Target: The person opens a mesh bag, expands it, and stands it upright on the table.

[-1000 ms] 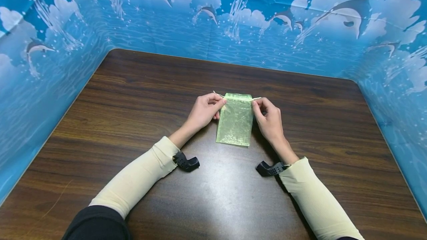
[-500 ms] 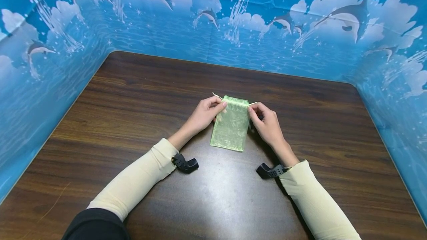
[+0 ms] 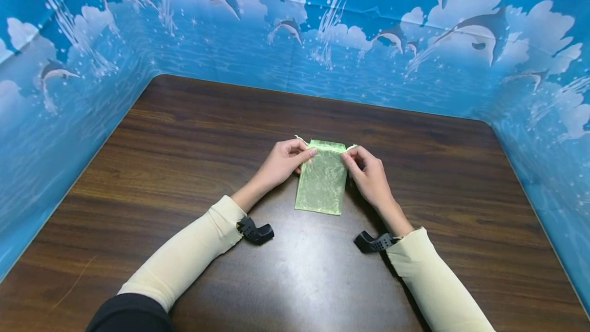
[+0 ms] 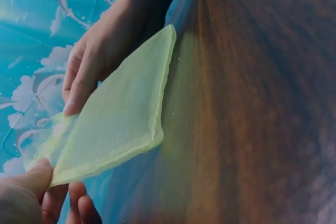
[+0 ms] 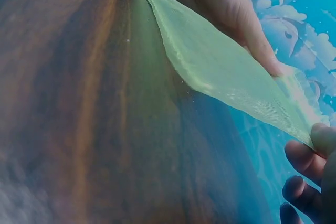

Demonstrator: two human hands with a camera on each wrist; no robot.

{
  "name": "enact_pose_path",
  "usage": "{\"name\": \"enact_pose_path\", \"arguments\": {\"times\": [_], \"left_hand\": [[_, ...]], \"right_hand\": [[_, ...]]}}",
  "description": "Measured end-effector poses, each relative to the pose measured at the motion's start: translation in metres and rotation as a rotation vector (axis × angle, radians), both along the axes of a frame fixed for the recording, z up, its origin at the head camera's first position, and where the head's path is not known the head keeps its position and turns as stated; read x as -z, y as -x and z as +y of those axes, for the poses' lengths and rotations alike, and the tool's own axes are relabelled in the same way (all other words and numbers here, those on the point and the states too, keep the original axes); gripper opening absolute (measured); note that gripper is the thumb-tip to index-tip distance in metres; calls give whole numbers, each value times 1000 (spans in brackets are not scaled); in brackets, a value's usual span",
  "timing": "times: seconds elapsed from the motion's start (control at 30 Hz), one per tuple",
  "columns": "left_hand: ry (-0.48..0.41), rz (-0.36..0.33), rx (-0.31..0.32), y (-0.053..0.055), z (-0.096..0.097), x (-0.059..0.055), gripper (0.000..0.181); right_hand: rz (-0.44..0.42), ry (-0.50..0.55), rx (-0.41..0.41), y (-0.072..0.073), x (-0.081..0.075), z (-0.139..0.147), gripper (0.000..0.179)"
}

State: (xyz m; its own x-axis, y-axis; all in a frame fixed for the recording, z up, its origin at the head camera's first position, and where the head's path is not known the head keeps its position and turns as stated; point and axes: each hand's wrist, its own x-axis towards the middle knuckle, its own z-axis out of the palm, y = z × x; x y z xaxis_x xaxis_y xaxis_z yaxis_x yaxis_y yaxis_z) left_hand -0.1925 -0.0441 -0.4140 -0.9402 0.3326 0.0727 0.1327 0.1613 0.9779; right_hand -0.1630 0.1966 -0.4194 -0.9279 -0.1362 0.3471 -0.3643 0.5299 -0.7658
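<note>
1. Covering the left forearm at lower left, a pale sleeve [image 3: 184,250] ends near a black wrist mount [image 3: 256,232].
2. The left hand [image 3: 282,162], near the center of the frame, pinches the upper left edge of a sheer green pouch [image 3: 321,184] between thumb and fingers.
3. The pouch is at frame center, held flat between both hands, top hem toward the upper frame. Pale drawstring ends [image 3: 301,140] protrude at both upper sides. Both wrist views show its body tilted above the dark wood-grain counter [image 3: 295,281].
4. The right hand [image 3: 372,177], right of center, pinches the pouch's upper right edge between thumb and fingers.
5. A second black mount [image 3: 374,242] and sleeve [image 3: 435,281] occupy the lower right.
6. A blue dolphin-print backdrop [image 3: 221,60] spans the upper frame.
</note>
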Motion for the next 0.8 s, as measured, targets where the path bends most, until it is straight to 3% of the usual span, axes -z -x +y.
{"name": "enact_pose_path", "arguments": {"times": [0.5,0.8], "left_hand": [[-25,-31,-30,-1,1,3,22],[-28,-36,-49,0,2,1,24]], "right_hand": [[-11,54,63,-3,1,-3,21],[-14,131,68,-17,-30,-16,22]]}}
